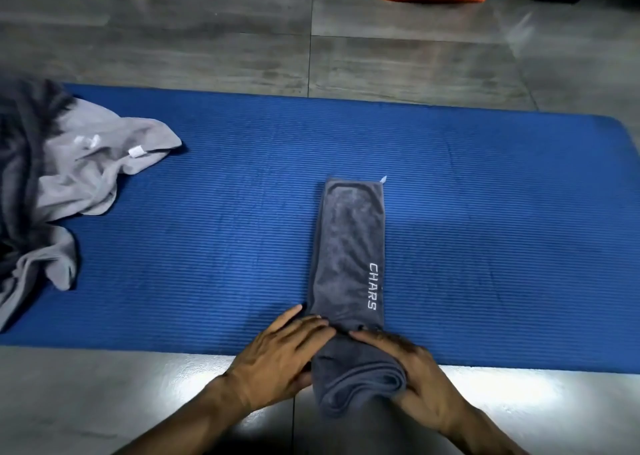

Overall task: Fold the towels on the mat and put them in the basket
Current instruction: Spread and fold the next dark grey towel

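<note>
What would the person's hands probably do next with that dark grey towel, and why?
Probably keep rolling or folding the near end forward. The dark grey towel lies as a long strip on the blue mat, and the left hand and right hand grip its bunched near end.

Both hands (277,354) (415,368) on folded towel (349,246)
</note>
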`<state>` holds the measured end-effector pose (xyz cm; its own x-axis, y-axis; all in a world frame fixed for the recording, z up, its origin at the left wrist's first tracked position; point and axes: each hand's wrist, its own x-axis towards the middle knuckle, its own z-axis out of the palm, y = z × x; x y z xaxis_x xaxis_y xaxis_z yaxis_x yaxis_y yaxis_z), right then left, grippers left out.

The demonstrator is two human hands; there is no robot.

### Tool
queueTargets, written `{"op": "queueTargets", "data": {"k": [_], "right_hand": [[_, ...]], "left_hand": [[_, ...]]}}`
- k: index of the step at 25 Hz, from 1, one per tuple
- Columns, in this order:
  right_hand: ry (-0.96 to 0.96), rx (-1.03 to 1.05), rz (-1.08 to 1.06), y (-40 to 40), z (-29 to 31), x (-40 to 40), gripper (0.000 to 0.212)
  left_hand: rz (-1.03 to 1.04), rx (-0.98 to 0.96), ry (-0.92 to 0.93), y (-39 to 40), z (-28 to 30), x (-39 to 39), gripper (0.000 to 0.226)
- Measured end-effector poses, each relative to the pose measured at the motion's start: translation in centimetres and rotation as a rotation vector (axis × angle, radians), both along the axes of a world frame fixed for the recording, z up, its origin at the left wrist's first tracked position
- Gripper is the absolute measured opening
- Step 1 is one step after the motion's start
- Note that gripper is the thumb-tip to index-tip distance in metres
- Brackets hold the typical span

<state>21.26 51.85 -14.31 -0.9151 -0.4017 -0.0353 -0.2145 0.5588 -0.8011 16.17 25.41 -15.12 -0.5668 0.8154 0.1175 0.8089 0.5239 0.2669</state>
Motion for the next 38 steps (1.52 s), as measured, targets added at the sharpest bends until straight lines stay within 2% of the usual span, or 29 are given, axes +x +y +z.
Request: {"op": "queueTargets", "data": {"k": [2,5,6,9,10,12,15,18,21,24,26,28,30,31,33,35,36,38], "right_hand": [[-0.083,-0.041,-0.004,0.4,1.1,0.0,0.068],[-0.211,-0.116,-0.050,0.9,2.6,-0.8,0.037],[-0.260,-0.166,-0.101,0.9,2.9,-1.2,0.033],[-0.341,-0.295,-0.289,0.2,2.8,-2.6,0.030],[-0.349,-0.324,-0.372,-0.3,2.5,-3.2,0.031],[-0.342,-0.292,-0.563,-1.5,1.9,-4.5,0.037],[-0.251,-0.132,-0.730,-2.6,1.2,-6.6,0.048],[-0.178,0.046,-0.772,-3.1,0.6,-7.9,0.054],[-0.150,0.215,-0.794,-3.2,-0.2,-8.2,0.056],[-0.176,0.438,-0.760,-3.2,-0.2,-8.1,0.059],[-0.124,0.564,-0.727,-2.8,-0.3,-8.3,0.050],[0.028,0.566,-0.699,-2.2,-0.5,-8.7,0.032],[0.300,0.599,-0.528,-1.4,-1.1,-9.1,0.022],[0.453,0.637,-0.377,-0.9,-1.4,-9.2,0.027],[0.632,0.691,-0.075,0.7,-1.7,-9.3,0.039],[0.613,0.734,0.073,2.2,-2.2,-8.9,0.051],[0.546,0.760,0.104,2.7,-2.4,-8.6,0.059],[0.388,0.758,0.137,2.8,-2.5,-7.9,0.074]], "left_hand": [[0.076,0.043,-0.113,0.1,0.5,0.4,0.054],[0.200,0.122,-0.389,0.5,2.0,0.2,0.045],[0.241,0.169,-0.511,0.8,2.6,-0.1,0.040],[0.436,0.291,-0.859,2.0,3.6,-1.8,0.030],[0.507,0.334,-0.908,2.7,3.6,-2.4,0.027],[0.653,0.399,-0.923,4.1,3.4,-3.5,0.034],[0.824,0.389,-0.824,6.1,2.2,-4.7,0.047],[0.930,0.303,-0.707,6.7,1.3,-5.3,0.060],[0.977,0.242,-0.692,7.2,1.3,-5.4,0.062],[0.963,0.019,-0.545,7.2,1.8,-5.1,0.066],[0.944,-0.149,-0.437,6.7,2.2,-5.0,0.066],[0.955,-0.201,-0.389,6.5,2.4,-5.1,0.055],[0.893,-0.108,-0.274,6.1,2.1,-5.5,0.033],[0.812,-0.070,-0.180,5.9,1.8,-5.7,0.027],[0.611,-0.090,0.022,5.3,0.9,-6.4,0.035],[0.433,-0.168,0.095,4.5,0.5,-7.2,0.046],[0.371,-0.202,0.088,4.2,0.5,-7.5,0.051],[0.328,-0.265,-0.034,3.7,0.7,-7.8,0.061]]}}
